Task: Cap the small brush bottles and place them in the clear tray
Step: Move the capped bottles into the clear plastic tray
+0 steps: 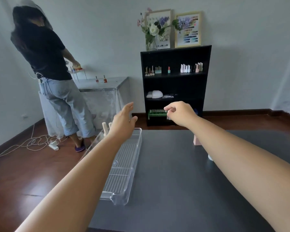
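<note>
Clear plastic, the tray (124,173) on your dark bench (174,181) holds two cream-capped bottles (105,128) at its far end, your left hand (124,121) spread wide above them, your right hand (179,113) loosely curled, seemingly empty, a pink bottle (196,140) beside that forearm.

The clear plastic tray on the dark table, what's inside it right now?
At the far end of the clear plastic tray, two pale capped bottles stand, partly covered by the left hand. The ribbed floor nearer is bare.

The room was a nail salon workspace: a black wooden bookshelf (175,84) at upper centre held rows of small polish bottles (185,68) and a white domed nail lamp (155,94).
</note>
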A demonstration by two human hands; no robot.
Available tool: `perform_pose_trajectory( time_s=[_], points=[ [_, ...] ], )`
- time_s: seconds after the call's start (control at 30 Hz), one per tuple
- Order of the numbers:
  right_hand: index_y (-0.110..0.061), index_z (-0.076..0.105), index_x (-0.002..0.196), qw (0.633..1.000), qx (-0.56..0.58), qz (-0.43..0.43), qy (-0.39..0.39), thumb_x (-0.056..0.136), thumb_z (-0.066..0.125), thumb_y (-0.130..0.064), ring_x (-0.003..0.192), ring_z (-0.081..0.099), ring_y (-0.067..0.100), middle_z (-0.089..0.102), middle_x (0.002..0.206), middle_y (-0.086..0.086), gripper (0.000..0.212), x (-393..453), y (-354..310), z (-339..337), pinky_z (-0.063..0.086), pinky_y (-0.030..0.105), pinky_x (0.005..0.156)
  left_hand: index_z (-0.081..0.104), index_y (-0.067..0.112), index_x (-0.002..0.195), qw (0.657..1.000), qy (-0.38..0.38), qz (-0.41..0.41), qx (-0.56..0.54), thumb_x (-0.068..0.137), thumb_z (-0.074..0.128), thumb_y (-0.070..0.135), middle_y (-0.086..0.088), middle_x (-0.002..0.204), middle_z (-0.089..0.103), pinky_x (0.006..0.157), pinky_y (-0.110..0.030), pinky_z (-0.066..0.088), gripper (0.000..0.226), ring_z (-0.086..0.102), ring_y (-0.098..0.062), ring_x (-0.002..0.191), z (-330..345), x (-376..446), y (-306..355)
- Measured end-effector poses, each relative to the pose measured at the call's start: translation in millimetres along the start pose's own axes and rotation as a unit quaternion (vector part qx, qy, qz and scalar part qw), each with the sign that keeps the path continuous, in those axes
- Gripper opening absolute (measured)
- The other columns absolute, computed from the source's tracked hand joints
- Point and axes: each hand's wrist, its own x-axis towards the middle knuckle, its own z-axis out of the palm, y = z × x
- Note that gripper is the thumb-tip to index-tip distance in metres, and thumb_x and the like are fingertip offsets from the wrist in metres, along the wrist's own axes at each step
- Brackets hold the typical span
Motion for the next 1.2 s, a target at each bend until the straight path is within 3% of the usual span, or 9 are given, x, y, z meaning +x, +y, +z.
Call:
perform_pose_trajectory(
  time_s=[0.07,0.27,0.37,0.47,0.67,0.77,0.87,0.97,1.2],
  points=[
    [-0.026,0.070,0.109,1.000,-0.016,0.009,0.021,0.095,0.044,-0.013,0.071,0.059,0.008,0.068,0.110,0.003,0.033,-5.2,23.1,-27.5,0.042,0.017,0.055,0.036,0.023,0.145,0.999,-0.020,0.023,-0.013,0.097,0.055,0.019,0.000,0.145,0.050,0.106,-0.029,0.032,0.052,0.046,-0.019,0.132,20.5,-4.1,20.9],
    [-0.028,0.067,0.108,0.998,-0.045,0.038,0.007,0.085,0.067,-0.014,0.087,0.061,0.015,0.067,0.103,-0.001,0.027,-22.9,88.7,-82.9,0.045,0.025,0.071,0.038,0.022,0.145,0.995,-0.068,0.050,-0.044,0.096,0.056,0.016,0.000,0.144,0.051,0.109,-0.035,0.036,0.052,0.042,-0.020,0.135,82.9,-15.4,78.3],
    [-0.034,0.066,0.106,0.999,-0.021,0.049,-0.010,0.081,0.073,-0.021,0.085,0.061,0.009,0.065,0.101,-0.007,0.029,-32.0,112.5,-93.3,0.045,0.022,0.065,0.043,0.021,0.142,0.992,-0.098,0.058,-0.052,0.098,0.050,0.017,-0.002,0.143,0.050,0.106,-0.036,0.040,0.045,0.043,-0.020,0.132,116.3,-24.2,99.6],
    [-0.038,0.067,0.101,0.998,-0.012,0.051,-0.046,0.078,0.077,-0.026,0.085,0.060,0.004,0.066,0.099,-0.011,0.029,-39.3,129.9,-92.8,0.043,0.020,0.063,0.047,0.022,0.139,0.986,-0.135,0.057,-0.081,0.101,0.045,0.029,0.001,0.138,0.050,0.094,-0.027,0.040,0.039,0.049,-0.017,0.123,144.7,-34.0,111.9],
    [-0.043,0.068,0.091,0.999,-0.001,0.036,-0.037,0.081,0.072,-0.029,0.080,0.058,-0.005,0.067,0.088,-0.017,0.018,-48.6,147.1,-83.6,0.038,0.014,0.061,0.054,0.029,0.127,0.978,-0.168,0.053,-0.114,0.093,0.047,0.051,0.015,0.116,0.057,0.087,-0.025,0.042,0.041,0.054,-0.008,0.111,177.5,-50.5,112.4],
    [-0.042,0.070,0.094,0.999,-0.002,0.020,-0.042,0.085,0.065,-0.028,0.080,0.057,-0.007,0.065,0.088,-0.021,0.017,-51.2,151.7,-80.4,0.037,0.011,0.063,0.057,0.038,0.115,0.974,-0.179,0.072,-0.120,0.088,0.051,0.059,0.020,0.115,0.058,0.080,-0.016,0.041,0.035,0.055,-0.001,0.105,184.4,-56.3,112.7],
    [-0.042,0.070,0.099,0.998,-0.012,0.007,-0.063,0.084,0.068,-0.032,0.083,0.057,-0.006,0.066,0.092,-0.022,0.018,-55.6,157.5,-78.8,0.041,0.015,0.068,0.056,0.047,0.104,0.973,-0.178,0.095,-0.111,0.089,0.054,0.055,0.029,0.103,0.057,0.075,-0.011,0.038,0.018,0.053,0.009,0.101,187.4,-60.4,112.6],
    [-0.043,0.068,0.094,0.999,-0.010,0.004,-0.044,0.077,0.076,-0.036,0.080,0.058,-0.001,0.065,0.091,-0.020,0.020,-60.0,161.0,-78.4,0.041,0.017,0.065,0.054,0.048,0.105,0.973,-0.174,0.112,-0.100,0.090,0.054,0.053,0.030,0.099,0.057,0.075,-0.011,0.039,0.015,0.052,0.013,0.099,188.7,-65.6,111.6],
    [-0.038,0.062,0.089,0.999,0.005,0.014,-0.039,0.078,0.077,-0.025,0.083,0.060,0.003,0.064,0.093,-0.014,0.023,-71.0,160.0,-76.1,0.044,0.017,0.066,0.054,0.042,0.092,0.976,-0.154,0.068,-0.137,0.086,0.067,0.042,0.020,0.090,0.063,0.072,-0.010,0.045,0.015,0.059,0.007,0.087,191.3,-76.7,116.0]
  ],
)
